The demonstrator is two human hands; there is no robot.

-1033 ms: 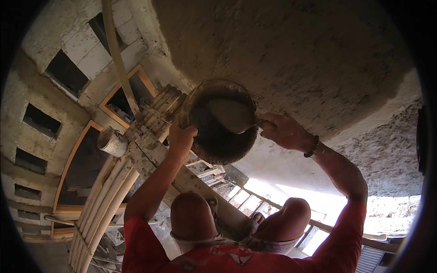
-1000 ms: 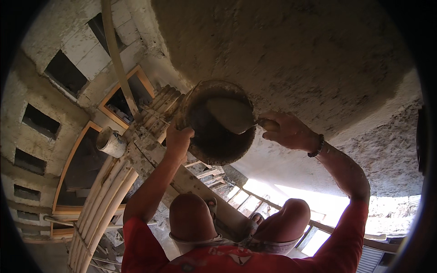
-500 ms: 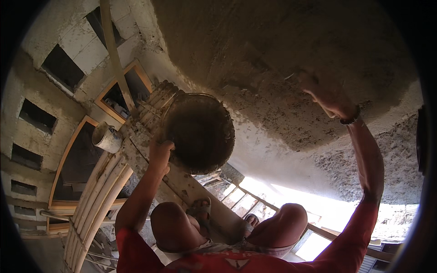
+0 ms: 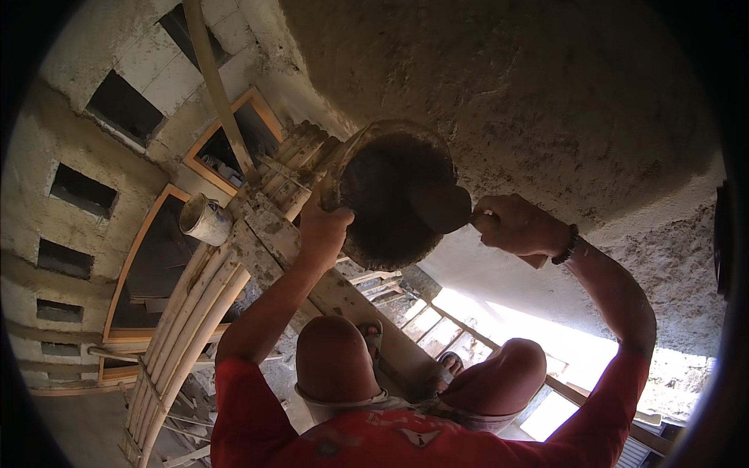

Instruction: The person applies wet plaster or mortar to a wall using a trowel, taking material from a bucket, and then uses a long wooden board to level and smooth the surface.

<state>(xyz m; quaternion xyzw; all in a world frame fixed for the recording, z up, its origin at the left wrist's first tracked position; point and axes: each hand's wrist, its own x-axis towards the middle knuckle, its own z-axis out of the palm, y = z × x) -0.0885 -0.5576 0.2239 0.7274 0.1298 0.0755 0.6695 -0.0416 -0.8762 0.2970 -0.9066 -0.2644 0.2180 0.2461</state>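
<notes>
In the head view, the left hand (image 4: pixel 324 234) grips the near-left rim of the bucket (image 4: pixel 382 191), thumb over the lip. The right hand (image 4: pixel 519 226) is clenched round the trowel (image 4: pixel 443 207); a pale, wood-coloured end of the handle shows below that grip, near the wrist. A dark beaded bracelet (image 4: pixel 567 244) circles the same wrist.

Beyond and to the right of both grips spreads the wall (image 4: pixel 562 101), brown and fairly smooth higher up, pitted and crumbly nearer the right hand, with a paler, rough patch beyond the right forearm. Left of the left grip, a pail (image 4: pixel 206 220), whitish and smeared, sits tilted in view beside rough timber. Below it, long round poles (image 4: pixel 183 343) are lashed in a curved bundle. A flat plank (image 4: pixel 374 316), splashed with dried mortar, runs under the left forearm toward the sandalled feet. Farther left, dark rectangular openings pierce a coarse wall, and windows have orange-brown wooden frames.

The bucket hangs between the two grips, mouth toward the camera: round, dark inside, its rim crusted with rough grey-brown mortar. The trowel's blade, dark and round-edged, overlaps the rim on the right-hand side, its far part sunk in shadow; what lies on it is too dark to tell.
</notes>
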